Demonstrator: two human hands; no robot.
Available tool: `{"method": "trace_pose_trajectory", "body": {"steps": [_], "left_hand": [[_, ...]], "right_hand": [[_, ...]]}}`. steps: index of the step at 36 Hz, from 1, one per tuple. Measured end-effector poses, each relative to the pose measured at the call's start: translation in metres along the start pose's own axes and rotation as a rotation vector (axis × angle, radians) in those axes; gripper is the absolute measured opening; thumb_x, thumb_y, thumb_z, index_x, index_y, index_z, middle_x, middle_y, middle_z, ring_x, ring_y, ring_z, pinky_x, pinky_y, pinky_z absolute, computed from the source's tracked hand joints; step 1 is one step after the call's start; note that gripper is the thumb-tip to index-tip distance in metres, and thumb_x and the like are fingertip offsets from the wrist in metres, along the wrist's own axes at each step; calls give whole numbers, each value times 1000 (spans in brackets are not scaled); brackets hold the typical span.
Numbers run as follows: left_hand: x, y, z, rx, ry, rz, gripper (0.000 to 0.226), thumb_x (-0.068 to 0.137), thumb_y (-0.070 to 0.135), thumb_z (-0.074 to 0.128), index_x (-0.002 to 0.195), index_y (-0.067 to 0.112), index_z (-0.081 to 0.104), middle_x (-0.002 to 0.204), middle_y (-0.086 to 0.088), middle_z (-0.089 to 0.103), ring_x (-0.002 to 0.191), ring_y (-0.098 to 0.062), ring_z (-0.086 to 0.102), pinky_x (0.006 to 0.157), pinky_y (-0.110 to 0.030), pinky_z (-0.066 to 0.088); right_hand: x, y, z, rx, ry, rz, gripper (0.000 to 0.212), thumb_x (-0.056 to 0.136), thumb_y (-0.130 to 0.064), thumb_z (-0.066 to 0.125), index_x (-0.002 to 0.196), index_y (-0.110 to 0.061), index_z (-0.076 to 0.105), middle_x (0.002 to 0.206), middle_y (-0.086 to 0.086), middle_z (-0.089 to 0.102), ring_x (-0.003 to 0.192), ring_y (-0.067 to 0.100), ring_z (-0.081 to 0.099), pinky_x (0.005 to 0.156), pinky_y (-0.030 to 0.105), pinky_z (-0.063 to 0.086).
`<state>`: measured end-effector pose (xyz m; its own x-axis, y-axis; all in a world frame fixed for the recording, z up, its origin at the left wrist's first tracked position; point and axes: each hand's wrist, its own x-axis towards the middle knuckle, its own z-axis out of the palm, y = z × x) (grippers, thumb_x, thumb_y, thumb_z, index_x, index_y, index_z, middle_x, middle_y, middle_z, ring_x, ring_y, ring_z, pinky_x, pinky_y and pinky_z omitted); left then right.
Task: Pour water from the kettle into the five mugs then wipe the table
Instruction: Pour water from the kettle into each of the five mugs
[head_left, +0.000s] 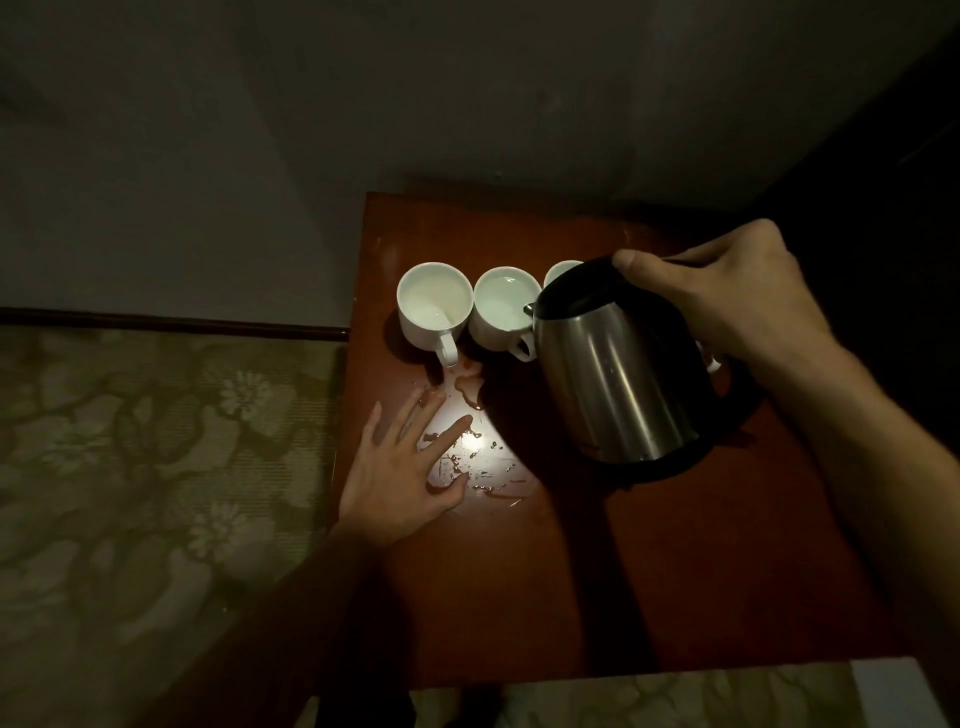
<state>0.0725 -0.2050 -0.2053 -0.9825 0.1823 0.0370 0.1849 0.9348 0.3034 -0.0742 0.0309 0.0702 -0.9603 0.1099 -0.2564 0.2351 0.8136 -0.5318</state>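
Three white mugs are showing in a row at the far side of the reddish table (597, 571). The leftmost mug (435, 304) is holding a little water at its bottom, and the second mug (506, 306) is holding water too. The third mug (561, 271) is mostly hiding behind the kettle (618, 374), so its contents cannot be told; any further mugs are hidden.

The right hand (727, 301) is gripping the steel kettle by its black top handle, fingers curled round it, and is holding it tilted above the table with the spout (529, 309) pointing over the second mug's rim.

The left hand (402, 467) is lying flat on the table, fingers spread and straight, nearer than the mugs and well left of the kettle. Its fingertips are touching spilled water (475, 457), which is pooling just beside that hand and reaching up to the leftmost mug's handle.
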Motion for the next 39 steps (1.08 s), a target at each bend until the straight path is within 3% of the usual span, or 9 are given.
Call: {"method": "trace_pose_trajectory", "body": {"steps": [8,14,19,22,25,29,31,34,39], "left_hand": [[0,0,-1,6,-28,-8,72,89,70,40,157,46,33,171,1,19,159,-19,5,123,-60,15],[0,0,-1,22,-22,-5,71,90,70,40,157,46,32,171,1,20,159,-19,6,124,-60,14],[0,0,-1,38,-31,-5,71,91,72,36,158,47,29,171,0,20,159,-19,6,123,-60,16],[0,0,1,19,-11,0,71,91,71,38,157,47,31,170,-1,23,159,-20,8,122,-61,18],[0,0,1,8,-11,-3,71,90,71,39,157,46,33,170,-1,23,159,-20,8,123,-61,16],[0,0,1,-5,-16,2,70,90,71,41,155,44,37,170,-2,24,159,-21,9,123,-61,14],[0,0,0,-10,-2,10,70,89,69,43,153,42,40,169,-4,27,158,-23,13,123,-61,15],[0,-2,-1,-24,-26,15,67,91,68,42,152,42,42,169,-2,25,159,-21,11,123,-58,10],[1,-7,-7,-160,-33,-6,64,91,65,44,148,38,50,164,-1,36,157,-17,17,124,-52,6]], "right_hand": [[-4,-2,0,38,13,-9,44,85,-66,81,89,-21,81,90,1,81,88,18,78,88,52,66],[-8,3,1,53,42,-41,35,86,-64,80,77,-31,75,82,-1,79,75,19,77,78,55,67],[-11,9,2,145,79,-72,38,84,-64,79,99,-30,82,95,-4,81,87,9,77,77,36,63],[-16,11,0,195,93,-110,22,88,-58,79,91,-36,79,91,-8,81,82,6,78,75,33,61],[-22,11,-1,266,120,-125,21,92,-51,81,95,-31,82,88,-7,81,80,4,79,71,27,59],[-30,6,0,308,126,-159,12,95,-44,80,88,-35,77,69,-16,76,69,-6,74,57,9,51],[-34,2,1,312,124,-161,14,96,-44,79,85,-37,75,60,-20,72,62,-8,71,56,7,50],[-42,-5,3,317,132,-159,13,94,-47,80,90,-35,78,73,-16,77,72,-4,75,62,12,54],[-48,-9,7,329,136,-148,32,95,-47,78,105,-17,84,48,-22,63,45,-8,60,46,8,42]]}}
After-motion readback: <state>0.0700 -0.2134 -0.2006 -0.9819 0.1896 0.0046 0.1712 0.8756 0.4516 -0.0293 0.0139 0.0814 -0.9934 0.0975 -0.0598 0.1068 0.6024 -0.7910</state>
